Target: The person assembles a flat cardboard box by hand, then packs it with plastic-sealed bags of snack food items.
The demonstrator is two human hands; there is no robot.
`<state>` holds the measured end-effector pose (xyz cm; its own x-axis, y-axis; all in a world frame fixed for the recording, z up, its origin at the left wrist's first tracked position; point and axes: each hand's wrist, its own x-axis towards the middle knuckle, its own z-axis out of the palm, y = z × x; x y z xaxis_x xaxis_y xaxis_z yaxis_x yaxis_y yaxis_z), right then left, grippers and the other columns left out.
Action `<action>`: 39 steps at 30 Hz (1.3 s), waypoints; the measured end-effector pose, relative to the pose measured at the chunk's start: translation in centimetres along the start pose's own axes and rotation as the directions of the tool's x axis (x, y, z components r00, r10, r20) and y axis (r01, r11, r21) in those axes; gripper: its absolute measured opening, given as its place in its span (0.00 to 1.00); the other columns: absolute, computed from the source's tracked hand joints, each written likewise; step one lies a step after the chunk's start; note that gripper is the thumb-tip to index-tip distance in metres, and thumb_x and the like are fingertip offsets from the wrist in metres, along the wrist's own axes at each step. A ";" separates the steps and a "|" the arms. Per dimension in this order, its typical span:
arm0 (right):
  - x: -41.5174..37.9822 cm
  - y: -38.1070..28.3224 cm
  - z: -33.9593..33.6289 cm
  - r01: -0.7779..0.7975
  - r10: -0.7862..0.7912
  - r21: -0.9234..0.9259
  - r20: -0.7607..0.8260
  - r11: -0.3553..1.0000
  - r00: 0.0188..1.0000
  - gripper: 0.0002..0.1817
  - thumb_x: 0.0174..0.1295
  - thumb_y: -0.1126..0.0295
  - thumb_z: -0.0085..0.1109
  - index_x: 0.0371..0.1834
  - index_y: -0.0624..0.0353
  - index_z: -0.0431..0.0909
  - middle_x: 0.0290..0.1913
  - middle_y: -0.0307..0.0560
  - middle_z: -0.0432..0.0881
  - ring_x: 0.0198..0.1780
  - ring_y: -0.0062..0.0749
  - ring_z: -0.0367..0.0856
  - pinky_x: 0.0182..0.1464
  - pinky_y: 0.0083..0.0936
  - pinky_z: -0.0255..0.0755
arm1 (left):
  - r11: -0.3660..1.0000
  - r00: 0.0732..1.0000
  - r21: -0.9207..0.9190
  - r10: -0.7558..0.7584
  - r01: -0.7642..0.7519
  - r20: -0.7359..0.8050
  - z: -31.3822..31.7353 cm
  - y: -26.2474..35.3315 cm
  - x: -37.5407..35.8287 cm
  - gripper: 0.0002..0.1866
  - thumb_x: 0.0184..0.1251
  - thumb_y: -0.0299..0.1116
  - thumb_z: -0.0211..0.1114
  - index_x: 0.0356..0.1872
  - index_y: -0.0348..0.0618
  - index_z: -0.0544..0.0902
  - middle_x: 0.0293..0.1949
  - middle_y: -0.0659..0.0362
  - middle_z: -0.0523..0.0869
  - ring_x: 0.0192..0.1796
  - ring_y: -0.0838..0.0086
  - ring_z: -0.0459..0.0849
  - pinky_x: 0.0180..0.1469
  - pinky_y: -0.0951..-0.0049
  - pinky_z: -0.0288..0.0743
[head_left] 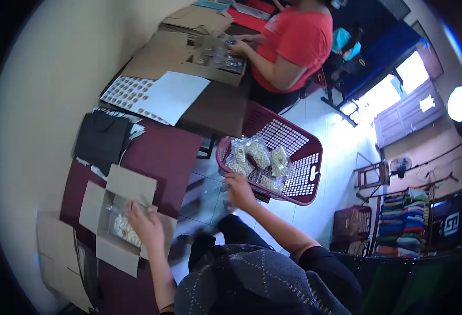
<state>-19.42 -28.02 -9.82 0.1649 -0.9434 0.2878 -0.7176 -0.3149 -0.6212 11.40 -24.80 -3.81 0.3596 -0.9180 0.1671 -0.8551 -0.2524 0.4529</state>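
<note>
My left hand (146, 223) is over the near side of an open cardboard box (116, 254), its fingers apart above the packed contents. Inside the box lies a clear plastic bag of small white pieces (123, 227), partly covered by my hand. My right hand (240, 191) hangs at the near rim of a maroon plastic basket (302, 195), fingers loosely bent with a gap to the thumb. Several clear bags of whitish pieces (257, 153) lie in the basket, close beyond my right fingertips.
The box stands on a maroon table (160, 152) with a black bag (101, 137) behind it. Flattened cardboard (60, 257) leans at left. Another person (299, 47) handles packets at a carton (231, 77) near a sticker sheet (131, 93). A chair (373, 176) stands at right.
</note>
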 end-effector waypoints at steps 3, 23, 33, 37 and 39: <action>-2.4 6.8 -4.1 -0.281 0.266 -0.097 -0.142 0.955 0.953 0.13 0.48 0.81 0.54 0.38 0.60 0.79 0.48 0.54 0.76 0.54 0.52 0.70 0.59 0.41 0.65 | 0.891 0.931 -0.343 0.351 -0.298 0.103 2.9 8.4 -0.2 0.22 0.66 0.32 0.54 0.62 0.40 0.70 0.65 0.44 0.68 0.67 0.49 0.66 0.68 0.50 0.54; -7.4 42.2 -5.0 -0.685 0.700 0.289 0.066 0.669 0.712 0.19 0.60 0.73 0.55 0.56 0.61 0.74 0.54 0.57 0.77 0.54 0.48 0.77 0.54 0.34 0.73 | 0.741 0.295 -0.176 -0.031 0.648 0.955 54.0 31.0 -7.9 0.37 0.55 0.33 0.67 0.65 0.35 0.62 0.55 0.50 0.76 0.53 0.67 0.78 0.57 0.68 0.71; -6.3 40.8 0.3 -0.841 0.658 0.285 0.527 0.460 0.538 0.50 0.44 0.66 0.70 0.71 0.62 0.53 0.61 0.71 0.66 0.63 0.57 0.66 0.61 0.45 0.64 | 0.587 0.268 -0.173 -0.077 0.791 0.960 54.5 30.8 -8.6 0.55 0.53 0.46 0.74 0.71 0.46 0.41 0.64 0.48 0.65 0.66 0.65 0.66 0.63 0.61 0.63; -6.4 42.6 1.5 -0.625 0.637 0.135 -0.084 0.769 0.766 0.49 0.44 0.66 0.70 0.70 0.63 0.54 0.58 0.71 0.67 0.58 0.63 0.68 0.59 0.47 0.64 | 0.538 0.319 -0.248 -0.040 0.806 0.947 53.3 31.5 -8.2 0.60 0.48 0.43 0.79 0.71 0.42 0.38 0.66 0.46 0.62 0.68 0.63 0.62 0.66 0.63 0.62; -5.2 43.7 1.8 -0.536 0.572 0.247 -0.107 0.808 0.813 0.48 0.46 0.64 0.69 0.70 0.63 0.54 0.60 0.70 0.66 0.57 0.63 0.68 0.61 0.46 0.62 | 0.509 0.315 -0.252 -0.041 0.823 0.948 53.5 31.1 -7.2 0.59 0.50 0.44 0.77 0.71 0.43 0.39 0.66 0.48 0.63 0.68 0.65 0.62 0.65 0.63 0.63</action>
<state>-50.42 -37.08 -39.80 -0.3491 -0.9361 -0.0431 -0.5007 0.2252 -0.8358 -37.76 -42.39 -37.74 -0.2062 -0.5692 -0.7960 -0.0456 -0.8069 0.5889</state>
